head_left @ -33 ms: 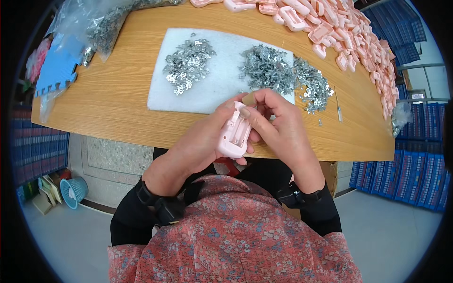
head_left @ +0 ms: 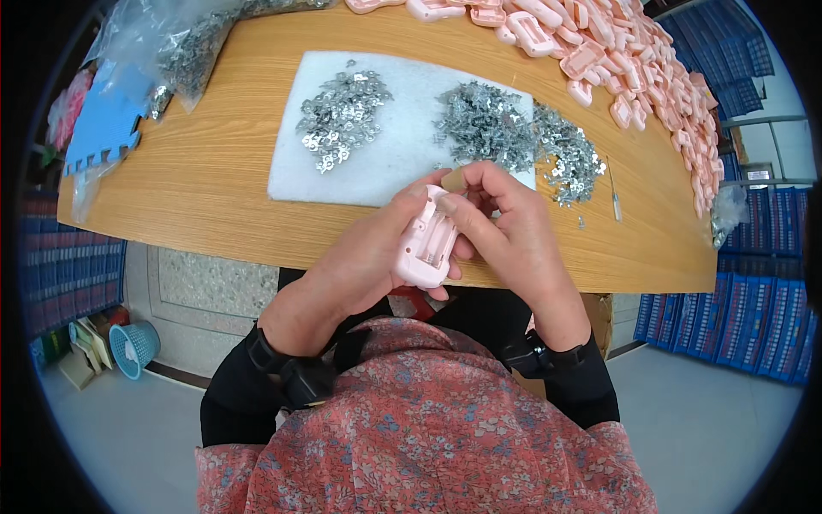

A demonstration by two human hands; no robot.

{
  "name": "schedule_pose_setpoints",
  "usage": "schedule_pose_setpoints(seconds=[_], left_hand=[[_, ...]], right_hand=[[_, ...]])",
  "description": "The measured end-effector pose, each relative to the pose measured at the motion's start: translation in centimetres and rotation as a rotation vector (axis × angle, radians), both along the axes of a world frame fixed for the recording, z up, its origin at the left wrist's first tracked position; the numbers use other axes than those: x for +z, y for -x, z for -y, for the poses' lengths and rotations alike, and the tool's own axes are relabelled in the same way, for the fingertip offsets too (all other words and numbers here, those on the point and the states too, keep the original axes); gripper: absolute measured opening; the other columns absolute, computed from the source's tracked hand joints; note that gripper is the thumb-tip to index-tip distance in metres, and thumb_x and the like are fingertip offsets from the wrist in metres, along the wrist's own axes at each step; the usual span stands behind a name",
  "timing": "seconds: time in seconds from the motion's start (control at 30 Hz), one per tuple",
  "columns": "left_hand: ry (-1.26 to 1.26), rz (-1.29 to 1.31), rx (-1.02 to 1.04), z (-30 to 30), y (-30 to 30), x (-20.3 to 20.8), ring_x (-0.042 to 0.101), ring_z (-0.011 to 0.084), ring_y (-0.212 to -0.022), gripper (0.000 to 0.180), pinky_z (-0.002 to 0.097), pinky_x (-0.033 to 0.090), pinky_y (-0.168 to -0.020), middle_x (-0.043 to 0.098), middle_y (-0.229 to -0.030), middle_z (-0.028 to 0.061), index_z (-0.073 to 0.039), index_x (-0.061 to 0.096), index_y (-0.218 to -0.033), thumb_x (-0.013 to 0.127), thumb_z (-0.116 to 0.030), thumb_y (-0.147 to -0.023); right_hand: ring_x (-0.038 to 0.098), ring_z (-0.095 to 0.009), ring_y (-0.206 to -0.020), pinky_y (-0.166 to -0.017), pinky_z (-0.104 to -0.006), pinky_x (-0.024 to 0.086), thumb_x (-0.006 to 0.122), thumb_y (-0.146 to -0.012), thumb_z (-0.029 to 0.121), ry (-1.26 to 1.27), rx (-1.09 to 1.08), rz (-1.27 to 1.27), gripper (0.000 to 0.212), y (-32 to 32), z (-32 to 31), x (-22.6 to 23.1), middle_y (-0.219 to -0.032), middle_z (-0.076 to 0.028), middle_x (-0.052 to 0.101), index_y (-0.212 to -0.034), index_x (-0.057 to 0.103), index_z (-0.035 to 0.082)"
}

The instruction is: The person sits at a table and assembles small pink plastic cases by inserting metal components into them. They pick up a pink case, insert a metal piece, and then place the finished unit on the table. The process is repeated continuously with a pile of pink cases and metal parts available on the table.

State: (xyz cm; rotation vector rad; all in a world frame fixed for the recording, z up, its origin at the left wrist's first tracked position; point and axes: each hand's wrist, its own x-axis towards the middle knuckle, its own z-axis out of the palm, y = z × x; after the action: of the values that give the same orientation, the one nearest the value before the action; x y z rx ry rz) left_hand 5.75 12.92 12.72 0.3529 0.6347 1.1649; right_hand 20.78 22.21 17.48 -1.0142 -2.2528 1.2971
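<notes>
A pale pink plastic battery housing (head_left: 421,267) is tilted over the table's near edge, its long open compartment facing up. My left hand (head_left: 364,244) is closed around it from the left, with fingertips showing below its right side. My right hand (head_left: 514,231) is closed at its far end. The right thumb presses at the top of the compartment, and the curled index finger wears a tan finger cover (head_left: 453,179). Any small part under that thumb is hidden. Beyond my hands, metal contact pieces lie in a left pile (head_left: 342,116) and a right pile (head_left: 486,124) on a white foam sheet (head_left: 411,128).
More metal pieces (head_left: 569,158) spill off the foam onto the wooden table (head_left: 214,163). A thin screwdriver (head_left: 615,201) lies to their right. Pink housings (head_left: 616,64) are heaped far right. A plastic bag of metal parts (head_left: 193,60) and a blue foam mat (head_left: 107,120) sit far left.
</notes>
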Motion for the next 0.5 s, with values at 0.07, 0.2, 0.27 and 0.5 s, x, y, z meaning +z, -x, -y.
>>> schedule_pose_setpoints(seconds=[0.07, 0.2, 0.27, 0.5], left_hand=[[0.029, 0.0, 0.003, 0.04, 0.01, -0.01, 0.067, 0.0193, -0.082, 0.058, 0.0359, 0.058, -0.062, 0.066, -0.098, 0.0116, -0.01, 0.031, -0.15, 0.033, -0.047, -0.106], [0.016, 0.001, -0.034, 0.01, 0.22, 0.28, 0.068, 0.0203, -0.079, 0.053, 0.036, 0.058, -0.059, 0.068, -0.097, 0.0124, -0.009, 0.041, -0.144, 0.031, -0.046, -0.107], [0.036, 0.006, -0.039, 0.03, 0.26, 0.25, 0.068, 0.0212, -0.078, 0.052, 0.0361, 0.058, -0.058, 0.068, -0.096, 0.013, -0.01, 0.043, -0.143, 0.029, -0.045, -0.107], [-0.001, 0.022, -0.036, 0.02, 0.42, -0.02, 0.069, 0.0232, -0.077, 0.053, 0.0365, 0.059, -0.058, 0.068, -0.097, 0.0155, -0.008, 0.04, -0.143, 0.026, -0.044, -0.108]], right_hand=[[0.06, -0.012, -0.062, -0.06, -0.0274, 0.05, 0.068, -0.093, 0.015, 0.077, -0.031, -0.077, 0.019, -0.07, 0.16, -0.19, -0.077, -0.006, 0.065, -0.104, 0.065, 0.001], [0.058, -0.005, -0.077, -0.068, -0.0219, 0.048, 0.065, -0.096, 0.013, 0.163, -0.005, 0.006, 0.015, -0.01, 0.28, 0.21, -0.085, 0.0, 0.065, -0.105, 0.064, 0.001], [0.058, -0.005, -0.078, -0.069, -0.0218, 0.048, 0.065, -0.097, 0.013, 0.118, 0.02, 0.043, 0.015, 0.05, 0.09, 0.4, -0.086, 0.0, 0.065, -0.106, 0.064, 0.001], [0.062, -0.006, -0.069, -0.062, -0.0232, 0.05, 0.064, -0.097, 0.014, 0.213, -0.001, -0.064, 0.019, -0.3, 0.22, -0.31, -0.081, -0.004, 0.068, -0.11, 0.066, 0.001]])
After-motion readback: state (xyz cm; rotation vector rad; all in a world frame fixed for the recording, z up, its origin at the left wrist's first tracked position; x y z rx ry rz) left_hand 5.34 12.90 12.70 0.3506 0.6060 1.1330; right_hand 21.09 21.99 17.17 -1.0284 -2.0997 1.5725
